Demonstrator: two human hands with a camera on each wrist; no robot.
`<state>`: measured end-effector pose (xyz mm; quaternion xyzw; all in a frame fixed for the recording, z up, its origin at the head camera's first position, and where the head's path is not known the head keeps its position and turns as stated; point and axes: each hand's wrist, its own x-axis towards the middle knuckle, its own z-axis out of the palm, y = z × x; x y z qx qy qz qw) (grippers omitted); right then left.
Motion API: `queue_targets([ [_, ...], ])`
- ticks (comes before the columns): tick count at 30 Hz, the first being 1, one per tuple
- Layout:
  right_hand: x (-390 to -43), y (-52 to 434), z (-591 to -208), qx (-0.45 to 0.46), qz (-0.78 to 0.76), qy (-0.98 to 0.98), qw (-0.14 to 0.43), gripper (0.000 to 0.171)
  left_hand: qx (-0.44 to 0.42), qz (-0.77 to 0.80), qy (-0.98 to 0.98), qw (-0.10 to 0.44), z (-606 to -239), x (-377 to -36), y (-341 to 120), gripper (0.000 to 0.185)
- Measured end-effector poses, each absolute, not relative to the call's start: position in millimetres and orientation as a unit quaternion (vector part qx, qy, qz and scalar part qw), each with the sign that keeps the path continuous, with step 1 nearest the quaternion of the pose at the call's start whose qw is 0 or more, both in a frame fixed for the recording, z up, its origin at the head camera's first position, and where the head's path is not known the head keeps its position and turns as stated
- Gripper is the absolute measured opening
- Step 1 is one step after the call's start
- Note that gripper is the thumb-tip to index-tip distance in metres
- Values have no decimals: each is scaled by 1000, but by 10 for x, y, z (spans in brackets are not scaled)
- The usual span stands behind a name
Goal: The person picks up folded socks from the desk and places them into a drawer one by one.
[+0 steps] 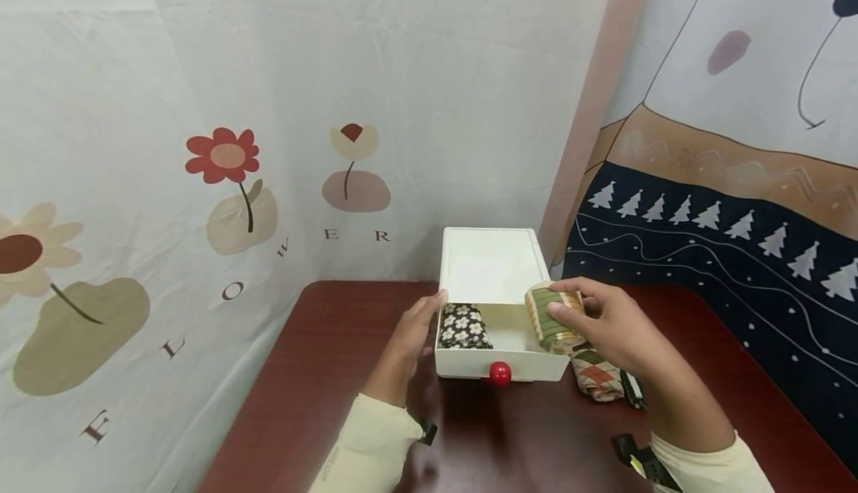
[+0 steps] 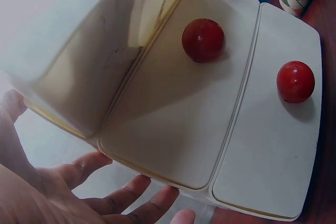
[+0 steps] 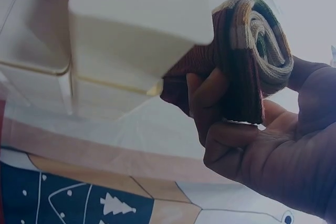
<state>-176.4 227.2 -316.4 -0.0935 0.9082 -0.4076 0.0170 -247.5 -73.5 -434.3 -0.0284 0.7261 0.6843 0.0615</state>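
Observation:
My right hand (image 1: 620, 325) pinches a rolled-up green, cream and brown sock (image 1: 551, 322) over the right side of a pulled-out white drawer (image 1: 462, 364). The right wrist view shows the roll's spiral end and ribbed knit (image 3: 247, 56), with fingers and thumb around it. Inside the drawer, on its left, lies a black roll with white flowers (image 1: 464, 325). My left hand (image 1: 406, 336) rests along the left side of the white drawer cabinet (image 1: 492, 255). Its fingers (image 2: 123, 195) are spread and extended against the cabinet in the left wrist view.
Right of the cabinet, an argyle roll (image 1: 596, 376) lies on the red-brown table (image 1: 322, 374) beside a dark item (image 1: 633, 389). The drawer's red knob (image 1: 500, 373) sticks out in front. Lower closed drawers (image 2: 168, 124) carry red knobs too. A printed cloth (image 1: 429, 106) hangs behind.

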Motion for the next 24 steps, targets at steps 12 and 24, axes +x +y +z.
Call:
queue_targets([
  [12,-1741,2067,-3145,-138,-410,901,41,46,-28,686,724,62,-4337,-2465,-729,65],
  [24,-1754,1985,-3111,-132,-390,909,64,38,-32,685,725,63,-4341,-2464,-741,66],
])
